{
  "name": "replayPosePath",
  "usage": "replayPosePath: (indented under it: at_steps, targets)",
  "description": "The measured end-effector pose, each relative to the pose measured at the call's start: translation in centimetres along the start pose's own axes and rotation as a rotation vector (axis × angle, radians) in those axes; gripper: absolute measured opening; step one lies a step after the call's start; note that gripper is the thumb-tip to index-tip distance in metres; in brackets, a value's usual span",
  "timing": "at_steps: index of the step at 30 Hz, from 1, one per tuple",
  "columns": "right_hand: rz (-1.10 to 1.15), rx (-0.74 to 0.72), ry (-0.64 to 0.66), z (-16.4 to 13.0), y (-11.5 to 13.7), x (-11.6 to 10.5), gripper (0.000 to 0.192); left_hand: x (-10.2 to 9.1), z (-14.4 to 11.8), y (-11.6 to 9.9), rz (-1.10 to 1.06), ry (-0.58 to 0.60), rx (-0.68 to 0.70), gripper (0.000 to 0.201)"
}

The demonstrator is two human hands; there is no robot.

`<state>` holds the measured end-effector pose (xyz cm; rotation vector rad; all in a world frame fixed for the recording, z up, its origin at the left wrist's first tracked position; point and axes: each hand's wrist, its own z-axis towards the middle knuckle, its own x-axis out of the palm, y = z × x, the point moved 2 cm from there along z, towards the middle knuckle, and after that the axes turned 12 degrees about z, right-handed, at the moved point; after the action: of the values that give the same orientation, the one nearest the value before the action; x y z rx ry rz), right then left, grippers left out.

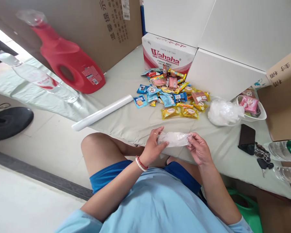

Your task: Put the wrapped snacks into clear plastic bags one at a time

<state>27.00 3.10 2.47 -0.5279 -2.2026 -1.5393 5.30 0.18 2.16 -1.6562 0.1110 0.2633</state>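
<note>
A pale green cloth (126, 127) covers a low table in front of white panels, with a brown cardboard box (94, 35) standing at the back left. The seated person holds a length of crinkled clear plastic (176, 139) level, just above the table's near edge. The left hand (153, 147) grips one end between thumb and fingers, and the right hand (198, 149) pinches the other with its fingertips; holding both ends probably keeps the thin, limp material from sagging or curling. Glare and creases make it hard to tell whether this is a folded bag or loose film. Beyond the hands, wrapped snacks (168, 90) lie heaped before a Wahaha water carton (168, 55), which seems to back the pile, within easy reach. A white roll (103, 113) lies at an angle to the left, apparently out of the hands' way, near a red jug (70, 61) and a Wahaha bottle (43, 79). On the right, a clump of clear plastic bags (223, 111) sits beside a white bowl (263, 115), with a black phone (247, 137) and keys (263, 153) nearer the person.
</note>
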Motion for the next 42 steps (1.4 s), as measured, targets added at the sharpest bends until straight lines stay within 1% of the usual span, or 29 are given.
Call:
replayPosePath:
  at_steps: [1,2,3,4,5,6,7,9,10,13,14,17,18,19,21,23,24,25,26,28,30,32,34,36,39,41,42]
  targets:
    - [-0.010,0.015,0.008,0.0,0.0,0.1,0.031,-0.1,-0.1,-0.6,0.105,-0.001,0.099,0.063]
    - [-0.025,0.034,0.022,-0.1,0.0,0.3,0.032,-0.2,-0.2,-1.0,0.179,0.024,0.189,0.059]
    - [-0.039,0.052,0.037,-0.1,0.1,0.4,0.033,-0.2,-0.2,-1.4,0.223,0.057,0.256,0.046]
    - [-0.050,0.067,0.049,-0.1,0.2,0.6,0.034,-0.2,-0.2,-1.6,0.238,0.078,0.287,0.030]
    - [-0.056,0.074,0.054,-0.1,0.3,0.8,0.035,-0.1,-0.1,-1.7,0.227,0.075,0.280,0.017]
    - [-0.058,0.073,0.050,0.0,0.4,0.8,0.036,-0.1,0.0,-1.5,0.189,0.044,0.235,0.017]
    - [-0.055,0.065,0.038,0.0,0.5,0.8,0.037,-0.2,0.2,-1.3,0.127,-0.005,0.165,0.023]
    - [-0.052,0.046,0.008,0.1,0.6,0.5,0.038,-0.1,0.5,-0.5,-0.057,-0.103,-0.002,0.034]
    - [-0.062,0.043,-0.004,0.2,0.5,0.2,0.039,0.0,0.6,-0.1,-0.159,-0.122,-0.074,0.038]
    - [-0.170,0.018,-0.032,0.3,0.2,-1.0,0.041,0.5,0.7,0.7,-0.380,-0.101,-0.226,0.047]
    - [-0.238,-0.028,-0.056,0.2,0.2,-1.4,0.042,0.6,0.7,0.8,-0.418,-0.084,-0.259,0.048]
    - [-0.466,-0.273,-0.171,-0.4,0.7,-2.1,0.038,0.9,0.4,0.4,-0.443,-0.055,-0.283,0.050]
    - [-0.511,-0.334,-0.187,-0.7,0.9,-1.9,0.035,1.0,0.3,0.1,-0.431,-0.044,-0.267,0.051]
    - [-0.532,-0.356,-0.172,-1.1,1.0,-1.5,0.033,1.1,0.1,-0.2,-0.408,-0.027,-0.246,0.052]
    - [-0.519,-0.297,-0.057,-1.6,0.8,0.1,0.033,1.4,-0.3,-0.8,-0.335,0.032,-0.193,0.054]
    - [-0.508,-0.215,0.086,-1.8,0.2,2.2,0.035,1.8,-0.8,-1.3,-0.261,0.091,-0.114,0.054]
    - [-0.516,-0.195,0.133,-1.7,-0.1,3.2,0.035,1.9,-1.0,-1.5,-0.238,0.107,-0.076,0.053]
    - [-0.522,-0.196,0.152,-1.6,-0.4,3.9,0.032,1.9,-1.1,-1.7,-0.230,0.111,-0.050,0.051]
    - [-0.519,-0.209,0.144,-1.3,-0.6,4.4,0.029,1.9,-1.1,-1.7,-0.240,0.104,-0.043,0.050]
    - [-0.470,-0.240,0.081,-0.7,-0.6,4.6,0.024,1.3,-0.9,-1.5,-0.319,0.056,-0.084,0.050]
    - [-0.367,-0.244,0.017,-0.2,-0.3,3.7,0.024,0.1,-0.4,-1.0,-0.443,-0.016,-0.150,0.051]
    - [-0.267,-0.232,-0.026,0.1,0.4,2.1,0.024,-1.5,0.2,-0.3,-0.557,-0.101,-0.197,0.051]
    - [-0.204,-0.228,-0.063,0.2,1.2,0.2,0.025,-3.0,0.8,0.5,-0.629,-0.171,-0.220,0.050]
    - [-0.189,-0.236,-0.092,-0.1,1.9,-1.6,0.025,-4.1,1.3,1.4,-0.663,-0.235,-0.216,0.043]
    - [-0.229,-0.265,-0.094,-0.9,2.3,-3.5,0.023,-4.7,2.2,2.5,-0.642,-0.298,-0.190,0.030]
    - [-0.284,-0.313,-0.057,-1.6,2.1,-3.8,0.019,-4.8,3.0,2.8,-0.534,-0.294,-0.181,0.030]
    - [-0.323,-0.352,-0.027,-2.0,2.0,-3.6,0.016,-4.9,3.4,2.8,-0.435,-0.300,-0.175,0.031]
